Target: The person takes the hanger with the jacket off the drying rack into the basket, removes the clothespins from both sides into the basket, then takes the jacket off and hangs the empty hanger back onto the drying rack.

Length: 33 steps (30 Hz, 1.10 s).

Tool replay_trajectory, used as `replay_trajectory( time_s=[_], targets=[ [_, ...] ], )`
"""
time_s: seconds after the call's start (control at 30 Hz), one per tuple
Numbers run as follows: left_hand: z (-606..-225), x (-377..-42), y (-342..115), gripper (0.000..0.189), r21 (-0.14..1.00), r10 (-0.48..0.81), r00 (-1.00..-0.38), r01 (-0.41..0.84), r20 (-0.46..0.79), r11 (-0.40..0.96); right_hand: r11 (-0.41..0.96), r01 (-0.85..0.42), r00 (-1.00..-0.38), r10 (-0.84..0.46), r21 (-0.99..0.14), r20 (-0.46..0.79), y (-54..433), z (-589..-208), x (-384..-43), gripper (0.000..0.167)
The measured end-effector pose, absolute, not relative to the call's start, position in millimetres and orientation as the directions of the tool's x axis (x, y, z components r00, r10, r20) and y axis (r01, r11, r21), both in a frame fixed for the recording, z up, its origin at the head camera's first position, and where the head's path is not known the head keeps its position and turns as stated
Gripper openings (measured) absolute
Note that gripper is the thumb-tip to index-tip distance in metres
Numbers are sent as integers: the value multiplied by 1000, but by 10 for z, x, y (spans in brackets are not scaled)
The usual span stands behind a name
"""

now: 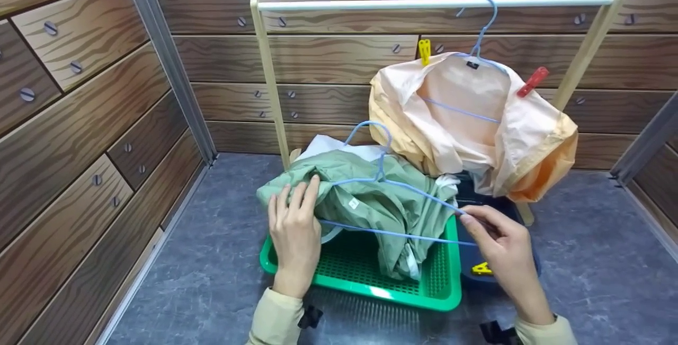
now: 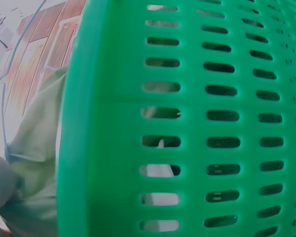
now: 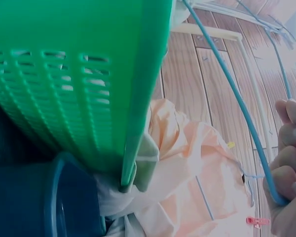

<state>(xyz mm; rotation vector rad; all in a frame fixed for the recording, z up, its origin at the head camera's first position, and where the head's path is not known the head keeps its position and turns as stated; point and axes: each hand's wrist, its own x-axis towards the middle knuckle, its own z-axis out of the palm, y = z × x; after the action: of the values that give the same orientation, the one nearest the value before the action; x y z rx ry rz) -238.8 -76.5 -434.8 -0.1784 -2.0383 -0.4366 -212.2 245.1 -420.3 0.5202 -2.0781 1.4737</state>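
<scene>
In the head view, a thin green garment (image 1: 365, 202) with a small white label lies bunched over the green basket (image 1: 371, 288). A blue wire hanger (image 1: 418, 192) lies across it, hook upward, its left end hidden in the cloth. My left hand (image 1: 294, 228) holds the garment's left side, fingers on top and thumb hidden. In the left wrist view, fingertips (image 2: 0, 182) meet the green cloth at the left edge. My right hand (image 1: 500, 244) pinches the hanger near its right corner, and in the right wrist view the wire (image 3: 241, 108) runs into the curled fingers.
A rack with a white bar (image 1: 371, 4) stands behind. From it hangs a pale orange garment (image 1: 445, 117) on a blue hanger, with a yellow clip (image 1: 425, 52) and a red clip (image 1: 533, 81). A dark blue bin (image 1: 498, 280) beside the basket holds a yellow clip (image 1: 481, 269).
</scene>
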Motion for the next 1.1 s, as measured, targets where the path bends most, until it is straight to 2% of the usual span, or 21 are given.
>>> replay_trajectory(
  time_s=[0.1,0.17,0.23,0.33,0.43,0.6,0.73,0.83,0.93,1.1],
  targets=[
    [-4336,-2386,-732,59,199,-36,-415,355,909,914,332,-558,-805,7,-760,594,2502,-4176,-2117,15],
    [-4329,-2383,-712,53,192,-33,-395,371,918,908,329,-546,-814,7,-770,581,2527,-4140,-2094,15],
    [-4317,-2380,-702,45,205,-37,-407,377,913,903,318,-537,-824,1,-781,567,2535,-4090,-2060,14],
    [-4298,-2371,-700,34,244,-45,-466,375,884,894,314,-526,-836,-20,-791,548,2527,-4014,-2009,13],
    [-4291,-2359,-705,32,278,-52,-504,384,862,881,330,-515,-843,-27,-791,538,2516,-3969,-1981,13],
    [-4285,-2354,-717,22,344,-115,-492,406,863,846,372,-534,-816,7,-759,578,2516,-3954,-1981,12],
    [-4252,-2345,-753,18,462,-216,-506,429,835,776,411,-545,-792,31,-731,609,2536,-3968,-2003,12],
    [-4216,-2329,-804,14,582,-309,-552,430,774,690,405,-548,-790,37,-732,612,2565,-3981,-2019,13],
    [-4165,-2318,-882,14,709,-381,-629,425,678,562,397,-550,-791,33,-735,610,2601,-3995,-2030,14],
    [-4080,-2347,-1045,21,869,-427,-760,462,490,176,396,-544,-797,30,-740,603,2669,-4014,-2037,15]
  ],
)
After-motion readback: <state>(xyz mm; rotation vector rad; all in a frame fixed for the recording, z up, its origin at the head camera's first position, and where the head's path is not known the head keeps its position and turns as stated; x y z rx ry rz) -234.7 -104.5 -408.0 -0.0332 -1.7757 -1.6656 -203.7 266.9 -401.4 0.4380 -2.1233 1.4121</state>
